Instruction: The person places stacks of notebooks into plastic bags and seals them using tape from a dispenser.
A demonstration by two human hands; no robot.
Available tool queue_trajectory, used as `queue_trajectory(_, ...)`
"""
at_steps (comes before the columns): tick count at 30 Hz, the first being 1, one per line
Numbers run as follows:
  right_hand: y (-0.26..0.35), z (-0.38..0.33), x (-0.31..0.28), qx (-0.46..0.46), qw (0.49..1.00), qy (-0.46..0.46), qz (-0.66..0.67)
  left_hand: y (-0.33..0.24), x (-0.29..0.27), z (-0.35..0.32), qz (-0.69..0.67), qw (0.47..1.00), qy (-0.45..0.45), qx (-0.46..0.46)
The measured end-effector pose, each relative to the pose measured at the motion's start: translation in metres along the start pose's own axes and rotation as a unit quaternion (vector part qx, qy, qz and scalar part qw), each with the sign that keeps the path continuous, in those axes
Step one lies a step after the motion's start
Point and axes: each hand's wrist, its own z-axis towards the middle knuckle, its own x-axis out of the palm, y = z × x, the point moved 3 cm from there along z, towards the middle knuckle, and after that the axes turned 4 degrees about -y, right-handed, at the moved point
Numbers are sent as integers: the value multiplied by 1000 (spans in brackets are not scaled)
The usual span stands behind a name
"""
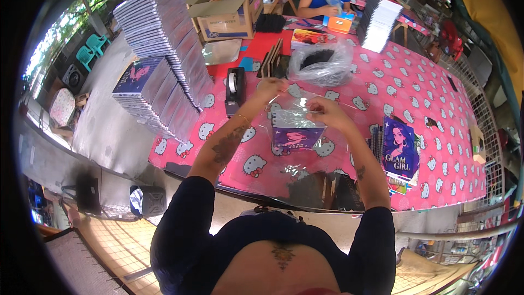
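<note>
A spiral notebook [298, 138] with a purple cover stands tilted on the pink patterned tablecloth in front of me, inside a clear plastic sleeve [297, 100]. My left hand [269, 90] is at the sleeve's far left side, its fingertips closed on the thin film. On the right, the fingers of my right hand [326, 111] pinch the film just above the notebook's top edge. Glare on the plastic partly hides the fingertips. A black tape dispenser [235, 90] stands beside my left forearm. Beyond my hands lies a crumpled clear plastic bag [331, 75].
Tall stacks of wrapped notebooks [158, 38] rise at the left edge. More notebooks [400, 147] lie at the right. An open cardboard box [228, 22] sits at the back left. Across the table, a person [326, 0] handles an orange item near a white stack [377, 22].
</note>
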Motion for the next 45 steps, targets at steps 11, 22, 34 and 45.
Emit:
queue_trajectory(11, -17, -11, -6, 40, 997, -61, -19, 53, -146, -43, -91, 975, -195, -57)
queue_trajectory(22, -15, -16, -7, 4, 996, -83, -45, -41, -100, -72, 714, 692, -105, -15)
queue_trajectory(34, 2, -8, 4, 28, 996, -52, -60, 88, 50, 7, 191, 888, 407, -94)
queue_trajectory(45, 87, -71, 38, -217, 849, -363, -318, -78, 98, -118, 611, 658, 117, 425)
